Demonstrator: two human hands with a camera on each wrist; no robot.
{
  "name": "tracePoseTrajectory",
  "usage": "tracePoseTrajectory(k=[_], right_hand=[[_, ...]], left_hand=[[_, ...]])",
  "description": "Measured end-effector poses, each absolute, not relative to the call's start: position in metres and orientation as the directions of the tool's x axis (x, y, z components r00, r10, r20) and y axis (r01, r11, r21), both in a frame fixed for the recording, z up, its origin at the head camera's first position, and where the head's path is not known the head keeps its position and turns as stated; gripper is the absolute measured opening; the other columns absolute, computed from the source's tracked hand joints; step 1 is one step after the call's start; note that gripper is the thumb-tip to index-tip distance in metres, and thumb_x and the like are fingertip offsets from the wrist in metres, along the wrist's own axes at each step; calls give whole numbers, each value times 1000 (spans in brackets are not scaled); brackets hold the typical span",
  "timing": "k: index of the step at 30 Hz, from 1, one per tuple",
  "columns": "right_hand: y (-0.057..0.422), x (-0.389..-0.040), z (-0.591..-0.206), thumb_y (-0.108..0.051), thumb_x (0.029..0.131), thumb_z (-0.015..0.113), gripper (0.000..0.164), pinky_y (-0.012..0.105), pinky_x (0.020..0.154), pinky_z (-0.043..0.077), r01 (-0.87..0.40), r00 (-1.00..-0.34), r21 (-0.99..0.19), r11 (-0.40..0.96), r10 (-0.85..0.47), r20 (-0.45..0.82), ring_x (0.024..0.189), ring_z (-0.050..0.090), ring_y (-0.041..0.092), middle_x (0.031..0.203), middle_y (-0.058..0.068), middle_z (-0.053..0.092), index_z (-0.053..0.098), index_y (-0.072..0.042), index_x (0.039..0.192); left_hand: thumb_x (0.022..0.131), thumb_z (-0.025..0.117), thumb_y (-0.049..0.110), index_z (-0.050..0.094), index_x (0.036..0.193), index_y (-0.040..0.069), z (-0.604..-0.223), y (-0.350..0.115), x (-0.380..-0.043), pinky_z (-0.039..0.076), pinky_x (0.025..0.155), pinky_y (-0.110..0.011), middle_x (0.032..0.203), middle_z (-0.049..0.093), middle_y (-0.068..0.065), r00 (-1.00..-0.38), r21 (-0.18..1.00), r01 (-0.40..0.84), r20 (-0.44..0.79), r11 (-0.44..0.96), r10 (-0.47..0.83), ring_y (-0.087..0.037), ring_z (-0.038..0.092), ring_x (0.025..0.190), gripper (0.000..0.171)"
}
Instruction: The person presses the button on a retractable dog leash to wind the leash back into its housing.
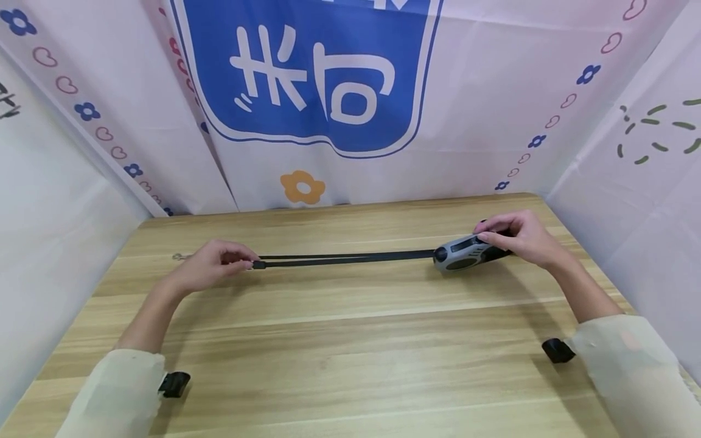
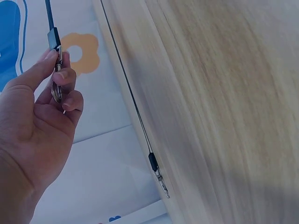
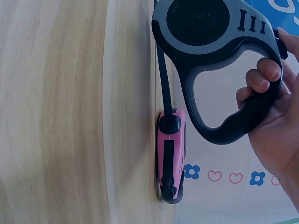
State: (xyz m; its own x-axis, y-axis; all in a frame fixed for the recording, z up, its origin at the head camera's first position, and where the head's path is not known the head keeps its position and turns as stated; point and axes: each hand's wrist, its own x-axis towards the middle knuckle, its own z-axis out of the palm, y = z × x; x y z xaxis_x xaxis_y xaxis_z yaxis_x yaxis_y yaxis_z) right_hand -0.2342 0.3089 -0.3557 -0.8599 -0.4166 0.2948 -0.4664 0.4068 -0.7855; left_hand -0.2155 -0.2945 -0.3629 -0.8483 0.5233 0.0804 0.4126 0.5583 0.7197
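Observation:
A grey and black retractable dog leash point(image 1: 457, 252) is held up off the table by my right hand point(image 1: 523, 237). In the right wrist view the fingers curl round its black loop handle point(image 3: 261, 109), the thumb near a button. Its black strap point(image 1: 350, 260) runs out to my left hand point(image 1: 210, 267), which pinches the metal clip point(image 2: 57, 86) at the strap's end. Behind lies a pink retractable leash point(image 3: 171, 154) on the table, largely hidden by the right hand in the head view. Its own cord point(image 2: 128, 84) stretches along the table to another metal clip point(image 2: 161, 181).
Both leashes are over the far part of a wood-grain table point(image 1: 350, 365). A printed white cloth point(image 1: 482, 91) hangs at its back edge, with white side walls left and right. Black devices point(image 1: 175, 384) stick out from both sleeves.

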Motion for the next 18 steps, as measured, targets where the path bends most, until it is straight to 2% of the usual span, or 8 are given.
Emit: tracePoseTrajectory(k=[10, 18], right_hand=[[309, -234, -358, 6, 95, 68, 11, 26, 52, 42, -471, -855, -791, 391, -425, 298, 66, 56, 6, 90, -10, 76, 75, 7, 104], [307, -235, -358, 4, 95, 68, 11, 26, 52, 42, -480, -852, -775, 412, -430, 299, 65, 55, 7, 86, -8, 75, 75, 7, 104]], left_hand=[[100, 65, -1, 75, 111, -3, -362, -293, -214, 55, 65, -25, 101, 75, -15, -859, 726, 384, 54, 570, 510, -16, 64, 77, 15], [100, 64, -3, 74, 109, -5, -362, -291, -214, 54, 63, -24, 96, 72, -22, -850, 729, 400, 68, 556, 522, -15, 63, 75, 14]])
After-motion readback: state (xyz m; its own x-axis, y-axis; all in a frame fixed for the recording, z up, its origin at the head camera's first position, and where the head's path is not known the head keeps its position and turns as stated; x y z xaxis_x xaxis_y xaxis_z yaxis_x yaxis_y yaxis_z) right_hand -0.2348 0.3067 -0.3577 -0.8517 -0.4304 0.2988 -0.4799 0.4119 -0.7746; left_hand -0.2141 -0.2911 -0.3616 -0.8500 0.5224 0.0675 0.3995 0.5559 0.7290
